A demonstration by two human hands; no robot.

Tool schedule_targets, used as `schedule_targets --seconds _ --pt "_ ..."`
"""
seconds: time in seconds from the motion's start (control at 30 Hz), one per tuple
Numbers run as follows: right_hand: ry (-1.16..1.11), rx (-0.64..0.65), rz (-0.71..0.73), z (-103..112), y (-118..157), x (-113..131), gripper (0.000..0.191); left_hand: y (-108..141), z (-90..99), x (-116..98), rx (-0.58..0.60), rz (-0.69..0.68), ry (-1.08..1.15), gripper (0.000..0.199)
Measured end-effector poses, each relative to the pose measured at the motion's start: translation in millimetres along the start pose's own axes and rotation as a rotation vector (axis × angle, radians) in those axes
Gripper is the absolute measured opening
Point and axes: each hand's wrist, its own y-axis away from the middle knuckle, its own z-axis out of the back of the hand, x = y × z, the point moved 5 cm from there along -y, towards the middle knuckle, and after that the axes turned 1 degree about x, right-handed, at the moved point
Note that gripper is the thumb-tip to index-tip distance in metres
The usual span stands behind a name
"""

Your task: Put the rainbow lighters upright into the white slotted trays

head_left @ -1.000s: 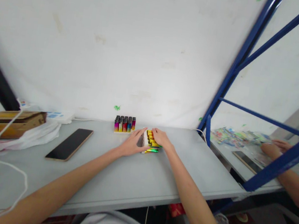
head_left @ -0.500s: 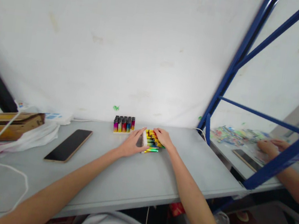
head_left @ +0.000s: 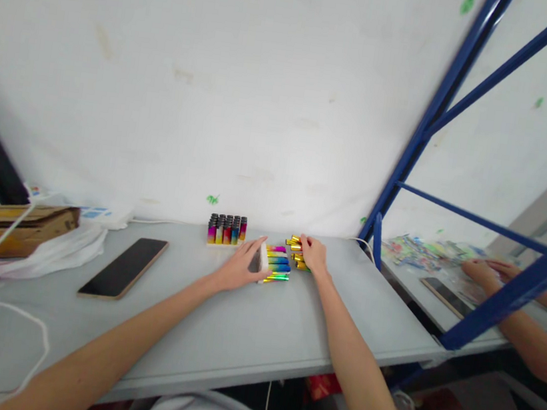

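My left hand [head_left: 241,266] grips a small white tray [head_left: 262,263] turned on its side, with thumb and fingers at opposite ends. Several shiny rainbow-coloured tubes [head_left: 278,260] stick out of it towards the right. A short gap away, my right hand [head_left: 314,254] is closed around a bunch of gold metallic tubes [head_left: 297,258], low over the table; the palm hides part of them. Behind my left hand, a second batch of colourful black-topped tubes [head_left: 227,229] stands upright in a white tray.
A phone [head_left: 124,267] lies to the left on the grey table [head_left: 214,352]. Farther left are a cardboard box [head_left: 13,228], a plastic bag and a white cable [head_left: 13,304]. Blue metal posts [head_left: 405,162] rise at right; beyond them another person's hands [head_left: 489,270] work near small packets.
My right hand has moved right, drawing the gold tubes away from the tipped tray and leaving a gap. My left hand stays on the tray.
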Motion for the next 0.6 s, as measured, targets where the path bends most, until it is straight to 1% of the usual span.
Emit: schedule_targets --seconds 0.1,0.27,0.47,0.6 --pt "0.063 -0.049 0.006 2.3 -0.6 -6.1 0.057 0.2 -0.1 -0.4 -0.006 0.001 0.001 0.095" --pt "0.144 -0.078 0.064 -2.8 4.0 -1.6 0.048 0.0 -0.5 -0.7 -0.023 -0.008 -0.012 0.095" --pt "0.206 -0.053 0.078 -5.7 3.1 -2.0 0.046 1.2 -1.5 1.6 -0.008 0.004 -0.028 0.095" --pt "0.207 0.009 0.116 -5.9 -0.7 -6.7 0.046 1.7 -2.2 2.2 0.000 0.011 -0.034 0.096"
